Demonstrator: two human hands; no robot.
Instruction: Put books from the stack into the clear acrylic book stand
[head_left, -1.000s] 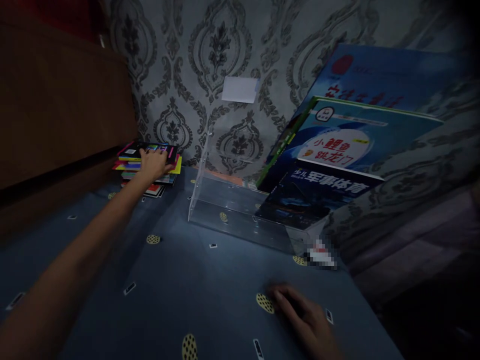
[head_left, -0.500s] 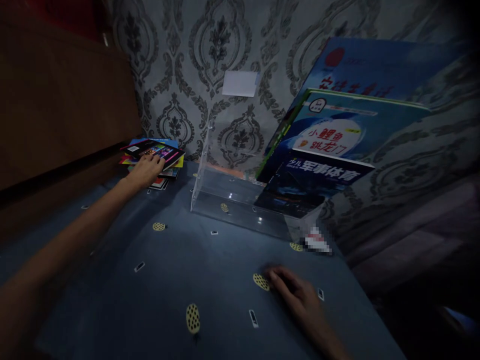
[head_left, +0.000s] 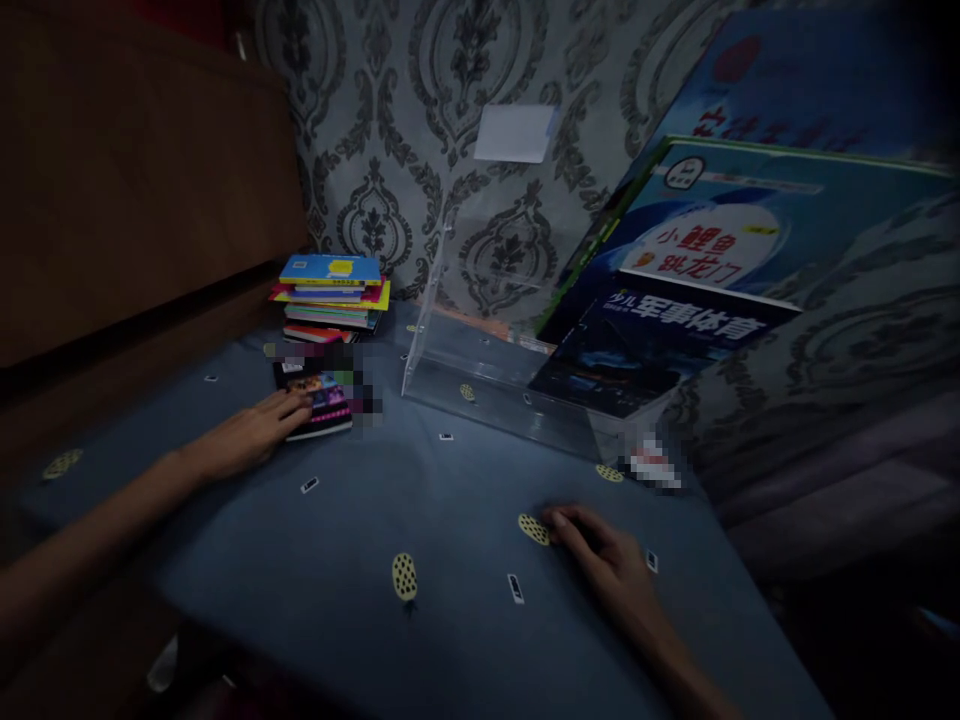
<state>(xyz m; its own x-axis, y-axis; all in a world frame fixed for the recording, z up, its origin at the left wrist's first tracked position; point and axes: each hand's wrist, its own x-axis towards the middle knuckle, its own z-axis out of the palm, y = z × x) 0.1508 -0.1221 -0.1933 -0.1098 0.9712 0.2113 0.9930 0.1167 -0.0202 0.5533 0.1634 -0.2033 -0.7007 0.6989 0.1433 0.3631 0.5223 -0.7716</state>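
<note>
My left hand (head_left: 251,437) lies on the blue patterned cloth with its fingers on the edge of a dark-covered book (head_left: 315,392) that rests flat in front of a stack of colourful books (head_left: 331,297). My right hand (head_left: 604,558) rests palm down on the cloth near the table's front right, fingers flat, holding nothing. A clear acrylic stand (head_left: 480,370) sits between the stack and three large books (head_left: 697,270) that lean in it against the wall.
Patterned grey wallpaper with a white note (head_left: 515,133) stands behind. A brown wooden headboard or cabinet (head_left: 135,190) borders the left. The table's front edge drops off at the lower left and right.
My left hand has drawn the dark book off the top of the stack and down onto the cloth, nearer to me. The right hand has stayed put; the view shifted left.
</note>
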